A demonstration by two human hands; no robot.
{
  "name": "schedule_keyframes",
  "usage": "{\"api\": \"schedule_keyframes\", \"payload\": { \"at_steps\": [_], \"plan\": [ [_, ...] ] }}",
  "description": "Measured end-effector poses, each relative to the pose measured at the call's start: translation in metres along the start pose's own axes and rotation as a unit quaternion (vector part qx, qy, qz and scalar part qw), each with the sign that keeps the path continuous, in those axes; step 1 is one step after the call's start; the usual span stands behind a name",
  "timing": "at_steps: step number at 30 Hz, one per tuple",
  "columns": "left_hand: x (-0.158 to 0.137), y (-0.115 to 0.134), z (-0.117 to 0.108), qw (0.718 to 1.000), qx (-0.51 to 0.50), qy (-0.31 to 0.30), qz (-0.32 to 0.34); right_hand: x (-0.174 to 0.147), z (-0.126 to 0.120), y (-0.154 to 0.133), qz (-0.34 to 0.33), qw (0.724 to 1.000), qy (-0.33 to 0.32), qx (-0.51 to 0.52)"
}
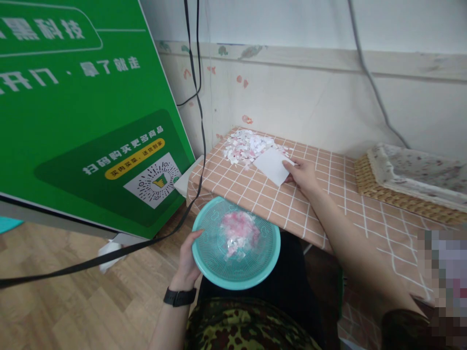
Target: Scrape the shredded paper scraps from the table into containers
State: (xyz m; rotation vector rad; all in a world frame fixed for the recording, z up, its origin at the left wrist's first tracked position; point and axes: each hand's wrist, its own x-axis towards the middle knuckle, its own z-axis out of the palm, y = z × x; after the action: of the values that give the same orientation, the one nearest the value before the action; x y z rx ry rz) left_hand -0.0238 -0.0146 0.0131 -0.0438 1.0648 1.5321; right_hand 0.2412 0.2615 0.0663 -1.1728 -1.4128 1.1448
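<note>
My left hand (190,257) grips the left rim of a turquoise plastic basket (273,257), held below the table's front edge over my lap. Pink and white scraps (239,233) lie in its bottom. In my right hand (301,174) is a flat white square card (273,166), pinched at its right corner. The card's left side meets a heap of torn white and pink paper scraps (244,146) at the table's far left corner. Whether it touches the scraps underneath, I cannot tell.
A brown checked cloth covers the table (350,214). At its back right stands a wicker basket (372,187) with a fabric lining. On the left, a green panel (91,112) with printing stands close by. A black cable (153,240) crosses in front of it.
</note>
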Motion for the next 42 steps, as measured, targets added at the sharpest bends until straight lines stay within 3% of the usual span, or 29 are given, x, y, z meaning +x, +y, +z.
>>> {"api": "schedule_keyframes", "payload": {
  "at_steps": [7,17,24,31,38,42],
  "plan": [
    [0.000,0.001,0.001,1.000,-0.007,-0.005,-0.008,-0.006,-0.002,-0.008,0.038,0.997,-0.063,-0.008],
    [-0.001,0.001,0.001,1.000,-0.011,-0.005,-0.009,0.003,0.010,-0.019,0.005,0.999,-0.047,-0.025],
    [-0.001,0.002,0.000,1.000,-0.010,0.008,-0.017,0.030,0.000,-0.034,0.016,0.981,-0.165,-0.102],
    [0.003,0.000,-0.003,1.000,-0.007,0.012,-0.017,0.041,0.000,-0.036,0.015,0.966,-0.236,-0.102],
    [0.006,0.000,-0.004,0.999,0.010,0.024,-0.022,0.047,-0.018,-0.021,0.042,0.986,-0.150,-0.060],
    [0.007,-0.003,-0.004,0.999,0.013,0.023,-0.022,0.044,-0.014,-0.016,0.055,0.989,-0.131,-0.043]
  ]
}}
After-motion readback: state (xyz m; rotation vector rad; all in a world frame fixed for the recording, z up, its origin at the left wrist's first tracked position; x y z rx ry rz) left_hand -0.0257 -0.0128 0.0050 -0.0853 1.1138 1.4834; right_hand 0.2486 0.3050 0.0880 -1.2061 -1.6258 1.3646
